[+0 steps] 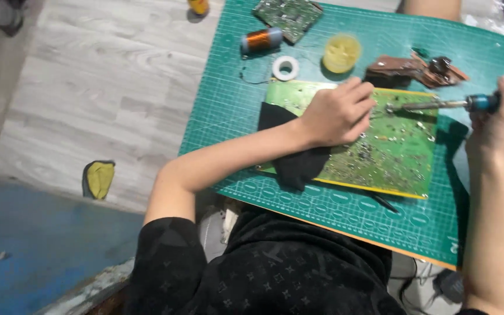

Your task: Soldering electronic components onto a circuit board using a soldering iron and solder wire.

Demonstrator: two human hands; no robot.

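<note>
The rubbery cutting mat (345,201) was teal green, ruled with a fine pale grid and edged in orange along its near side. The large rectangular circuit board (392,149) on it was yellow-green, speckled with silver solder dots. The soft cloth (293,163) was plain black. The slim soldering iron (468,104) had a blue handle and a grey metal shaft. The small wire spool (262,39) showed copper orange between blue-grey ends; the tape roll (285,67) was white, the round tub (342,52) pale yellow. The plank floor (106,87) was light grey woodgrain.
</note>
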